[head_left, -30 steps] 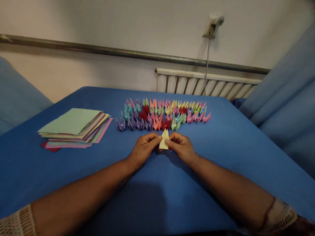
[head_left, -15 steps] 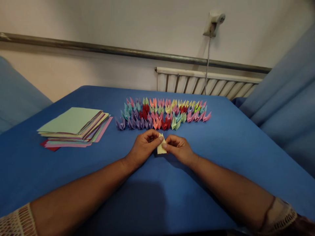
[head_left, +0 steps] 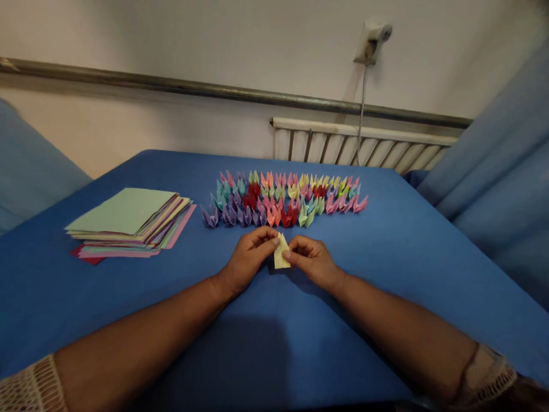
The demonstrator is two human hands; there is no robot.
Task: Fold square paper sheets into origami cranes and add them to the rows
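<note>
Between my two hands is a small pale yellow folded paper [head_left: 281,255], upright, with a pointed top and a broad lower end. My left hand [head_left: 249,254] pinches its upper left side between thumb and fingers. On the lower right side, my right hand [head_left: 313,260] grips it with the thumb across the front. The fingertips behind the paper are hidden. Just beyond my hands stand rows of folded paper cranes [head_left: 274,214] in purple, red, pink, green, yellow and blue.
A stack of coloured paper sheets [head_left: 124,212], pale green on top, lies on the left of the blue-covered table [head_left: 343,355]. Behind it run a metal rail [head_left: 193,86] and a white radiator [head_left: 364,130]. A cord hangs from the wall socket [head_left: 369,46]. Blue curtains [head_left: 501,149] flank both sides.
My left thumb has shifted slightly up and left on the yellow paper, uncovering more of its front. My right hand stays almost still.
</note>
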